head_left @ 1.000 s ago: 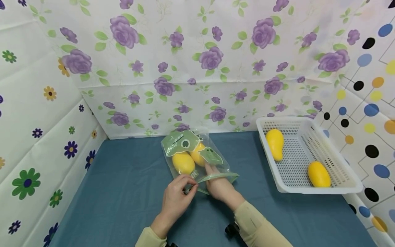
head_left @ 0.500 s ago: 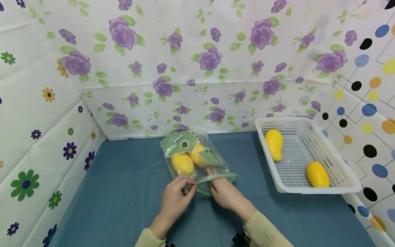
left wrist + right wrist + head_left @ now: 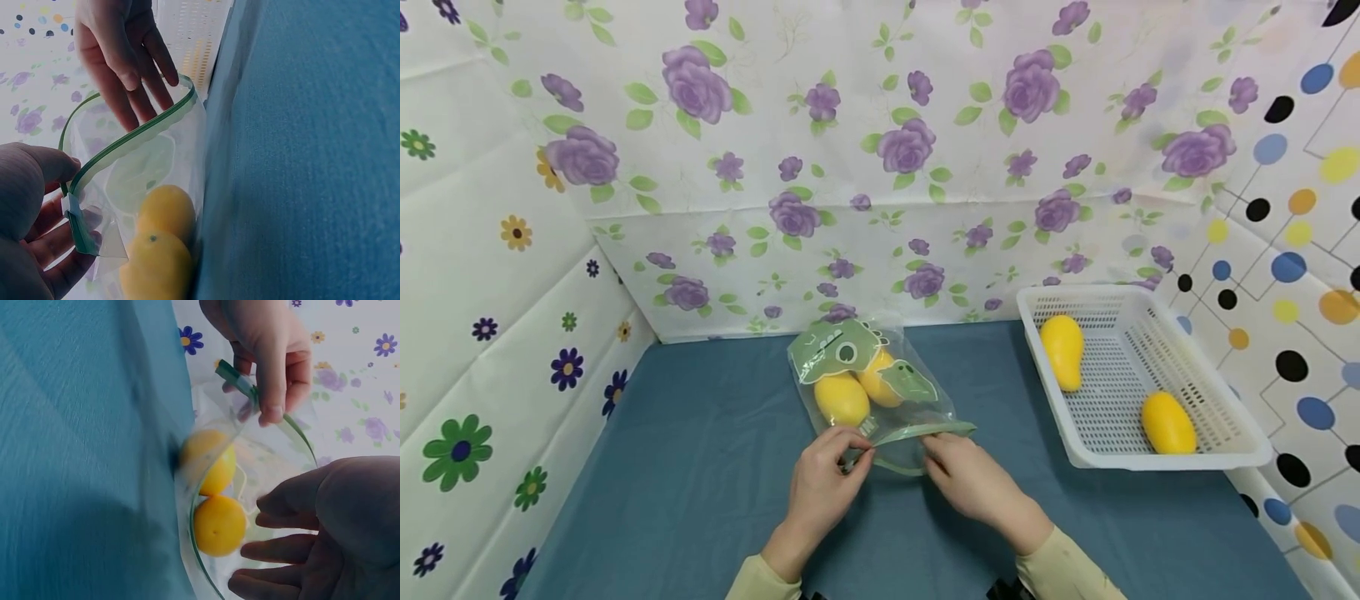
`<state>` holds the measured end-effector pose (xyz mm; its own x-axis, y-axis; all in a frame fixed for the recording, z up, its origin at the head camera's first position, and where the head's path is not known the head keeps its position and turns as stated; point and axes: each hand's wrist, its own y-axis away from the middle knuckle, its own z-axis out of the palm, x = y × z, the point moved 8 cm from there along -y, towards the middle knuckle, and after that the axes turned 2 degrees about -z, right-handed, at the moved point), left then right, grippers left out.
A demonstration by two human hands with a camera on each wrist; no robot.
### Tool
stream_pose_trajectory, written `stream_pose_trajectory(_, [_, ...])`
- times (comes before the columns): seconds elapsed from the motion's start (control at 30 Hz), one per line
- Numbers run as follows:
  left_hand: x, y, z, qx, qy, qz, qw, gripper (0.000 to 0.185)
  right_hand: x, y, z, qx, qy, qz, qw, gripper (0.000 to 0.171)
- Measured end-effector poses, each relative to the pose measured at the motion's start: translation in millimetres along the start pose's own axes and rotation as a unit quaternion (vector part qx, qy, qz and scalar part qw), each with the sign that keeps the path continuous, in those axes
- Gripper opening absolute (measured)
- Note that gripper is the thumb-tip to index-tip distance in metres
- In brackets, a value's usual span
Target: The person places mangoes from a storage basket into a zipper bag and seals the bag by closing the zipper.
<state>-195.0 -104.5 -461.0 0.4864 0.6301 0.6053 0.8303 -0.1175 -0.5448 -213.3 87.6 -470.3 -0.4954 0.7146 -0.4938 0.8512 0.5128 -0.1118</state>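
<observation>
Counts: two hands, one zip bag, four yellow mangoes, one white basket. Centre of the head view, the clear zip bag [image 3: 872, 392] with green cartoon print lies on the blue tabletop [image 3: 700, 467], mouth toward the person. Two mangoes inside the bag [image 3: 842, 398], side by side and touching; the farther one is half covered by the print. Left hand [image 3: 823, 487], lower centre, pinches the left end of the green zip strip [image 3: 917, 433] between thumb and curled fingers. Right hand [image 3: 973, 483], just right of it, has fingers straight and slightly apart at the open mouth of the bag; whether they touch the plastic is hard to tell. Right of frame, the basket [image 3: 1187, 458] holds two loose mangoes [image 3: 1063, 350], well apart. Both sleeves are cut off at the bottom edge. Wrist views are dim and blurred.
</observation>
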Motion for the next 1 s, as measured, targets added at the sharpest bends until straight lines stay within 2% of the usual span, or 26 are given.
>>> stream_pose_trajectory(0.03, [-0.3,0.2,-0.1,0.001,0.001,0.0,1.0,0.005,1,1,-2,0.003,0.003,-0.002,1.0,0.021])
stream_pose_trajectory(0.13, [-1.4,1.1,0.1,0.001,0.001,0.001,1.0,0.006,4,5,-8,0.011,0.0,0.01,1.0,0.035])
stream_pose_trajectory(0.33, [-2.6,2.0,0.0,0.001,0.001,0.001,1.0,0.005,9,9,-21,0.031,-0.001,0.036,0.999,0.027])
stream_pose_trajectory(0.53, [-2.5,2.2,-1.3,-0.003,0.001,0.001,1.0,0.012,16,18,-35,0.061,-0.005,0.048,0.997,0.025])
stream_pose_trajectory(0.67, [-3.4,2.6,-2.6,0.0,0.002,-0.001,1.0,0.005,24,24,-42,0.062,-0.009,0.07,0.996,0.026])
stream_pose_trajectory(0.77, [-4.2,2.8,-3.4,0.006,0.001,0.002,1.0,0.011,30,28,-48,0.061,-0.012,0.09,0.994,0.027])
stream_pose_trajectory(0.87, [-5.5,3.0,-4.1,0.01,0.0,0.002,1.0,0.016,33,33,-57,0.069,-0.012,0.092,0.993,0.028])
stream_pose_trajectory(1.0, [-8.1,3.9,-4.2,0.005,-0.001,-0.009,0.9999,0.013,35,40,-70,0.094,-0.005,0.074,0.993,0.027])
